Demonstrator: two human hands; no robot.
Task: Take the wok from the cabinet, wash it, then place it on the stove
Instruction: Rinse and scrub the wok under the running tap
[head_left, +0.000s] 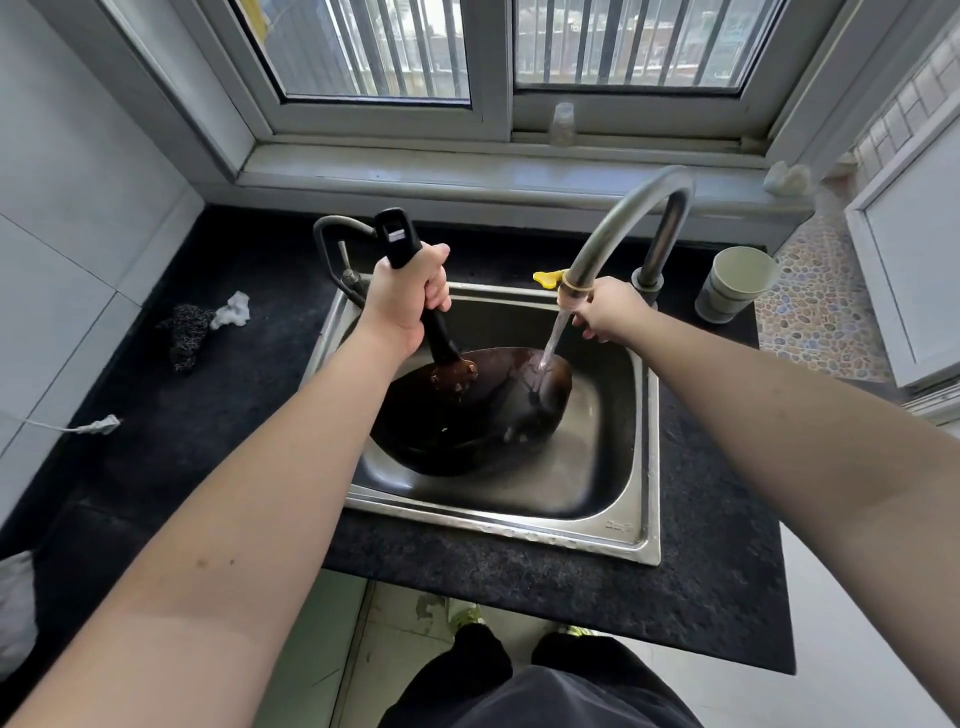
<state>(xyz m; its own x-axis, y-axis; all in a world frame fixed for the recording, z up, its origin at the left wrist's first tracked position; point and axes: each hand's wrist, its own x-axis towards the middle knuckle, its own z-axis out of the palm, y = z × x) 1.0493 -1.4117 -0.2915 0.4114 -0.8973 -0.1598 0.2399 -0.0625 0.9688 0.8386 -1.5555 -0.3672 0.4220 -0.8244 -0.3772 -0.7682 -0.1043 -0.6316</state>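
Wash step in progress, stove placement not yet done. Left hand (410, 301) wrapped tight round black handle (415, 280) of wok (467, 415), thumb over the top, handle rising steeply past the knuckles. Wok bowl down and forward of that hand, tilted on edge inside steel sink (644, 467), lower rim seemingly resting near the sink floor. Right hand (605, 309) level with the left and well apart to its right, fingers curled round the clear nozzle end of faucet (618, 234), steering it. Water stream (550, 345) running from just below those fingers onto the far inner wall of the wok. Brown residue at the handle joint, just beneath the left hand. Risks, judged: wet handle plus steep tilt could let the wok twist or slide in a one-handed grip and bang the sink wall; stream hitting the curved wall at an angle could splash over onto the black table (234, 364) or the person; pulling too hard on the nozzle could loosen it. Cup (732, 286) beyond the right hand, rag (192, 332) left of the left hand, both out of the splash line by appearance.
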